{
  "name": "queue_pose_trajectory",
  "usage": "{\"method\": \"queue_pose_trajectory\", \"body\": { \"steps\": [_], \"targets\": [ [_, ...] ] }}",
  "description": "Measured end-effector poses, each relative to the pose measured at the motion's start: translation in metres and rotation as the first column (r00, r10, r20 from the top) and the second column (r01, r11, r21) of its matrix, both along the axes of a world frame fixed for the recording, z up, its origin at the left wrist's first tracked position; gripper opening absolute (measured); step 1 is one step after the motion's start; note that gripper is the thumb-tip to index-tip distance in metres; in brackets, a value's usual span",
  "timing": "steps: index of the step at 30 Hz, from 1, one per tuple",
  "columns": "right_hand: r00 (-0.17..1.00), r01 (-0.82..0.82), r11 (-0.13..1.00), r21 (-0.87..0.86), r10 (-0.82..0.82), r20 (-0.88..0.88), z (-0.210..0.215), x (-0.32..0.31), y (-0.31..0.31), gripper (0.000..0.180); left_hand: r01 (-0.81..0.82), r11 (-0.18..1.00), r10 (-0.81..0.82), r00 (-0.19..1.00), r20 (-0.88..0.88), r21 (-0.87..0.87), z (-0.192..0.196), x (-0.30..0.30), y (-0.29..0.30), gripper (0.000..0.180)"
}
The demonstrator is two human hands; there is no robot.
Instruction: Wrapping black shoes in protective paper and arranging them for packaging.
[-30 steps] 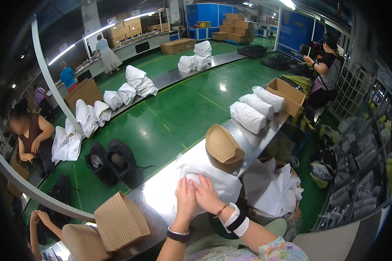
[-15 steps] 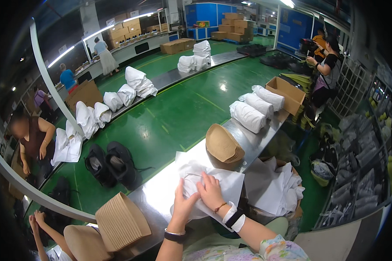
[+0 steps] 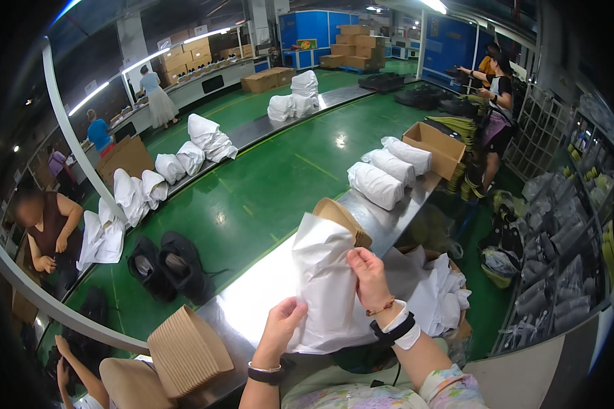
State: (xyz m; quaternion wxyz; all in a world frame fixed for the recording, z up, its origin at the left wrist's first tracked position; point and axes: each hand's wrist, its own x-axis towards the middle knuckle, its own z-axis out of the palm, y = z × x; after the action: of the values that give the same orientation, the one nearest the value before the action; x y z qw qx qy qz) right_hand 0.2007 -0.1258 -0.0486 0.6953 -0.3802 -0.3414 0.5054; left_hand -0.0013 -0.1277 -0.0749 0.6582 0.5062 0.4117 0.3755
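Over the metal bench [image 3: 242,293] I hold up a piece of white wrapping paper [image 3: 324,286], creased and partly folded; whether anything is inside it cannot be seen. My left hand [image 3: 281,328] grips its lower left edge between thumb and fingers. Near the upper right edge, my right hand [image 3: 370,276] pinches the paper with fingertips and thumb. Just behind the paper stands a stack of curved brown cardboard pieces [image 3: 344,219], partly covered by it.
White-wrapped bundles [image 3: 376,185] lie farther along the bench, before an open carton [image 3: 438,146]. More white paper [image 3: 426,293] fills a box at right. Ribbed cardboard [image 3: 191,347] stands at left. Black shoes [image 3: 184,266] rest on the green conveyor. A co-worker's hands [image 3: 65,358] show at lower left.
The paper, pressed flat under both hands before, now stands raised. My right hand has moved up and right to its edge; my left hand grips the lower left. The view has shifted slightly.
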Motion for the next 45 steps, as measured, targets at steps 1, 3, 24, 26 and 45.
{"method": "queue_pose_trajectory", "body": {
  "steps": [1,3,24,26,45],
  "targets": [
    [1.000,0.016,1.000,0.008,-0.016,-0.026,0.004,0.004,-0.002,0.024,0.003,1.000,-0.003,1.000,-0.001,0.002,0.000,-0.001,0.000,0.024],
    [1.000,0.020,0.999,0.033,-0.020,0.013,0.007,0.013,-0.004,0.021,-0.013,0.997,0.016,0.999,-0.040,0.079,0.001,-0.003,0.001,0.016],
    [0.676,0.144,0.989,-0.036,-0.072,0.734,0.001,0.001,-0.014,0.040,0.111,0.928,0.165,0.735,0.658,-0.357,0.009,0.031,-0.012,0.037],
    [0.516,-0.040,0.995,0.093,-0.059,0.855,0.007,0.001,-0.023,0.066,0.095,0.936,0.168,0.728,0.665,-0.340,0.012,0.030,-0.012,0.037],
    [-0.226,0.094,0.968,0.232,-0.206,0.952,0.007,-0.050,-0.048,0.062,-0.174,0.975,0.221,0.846,0.485,-0.141,-0.018,0.034,-0.010,0.033]
  ]
}}
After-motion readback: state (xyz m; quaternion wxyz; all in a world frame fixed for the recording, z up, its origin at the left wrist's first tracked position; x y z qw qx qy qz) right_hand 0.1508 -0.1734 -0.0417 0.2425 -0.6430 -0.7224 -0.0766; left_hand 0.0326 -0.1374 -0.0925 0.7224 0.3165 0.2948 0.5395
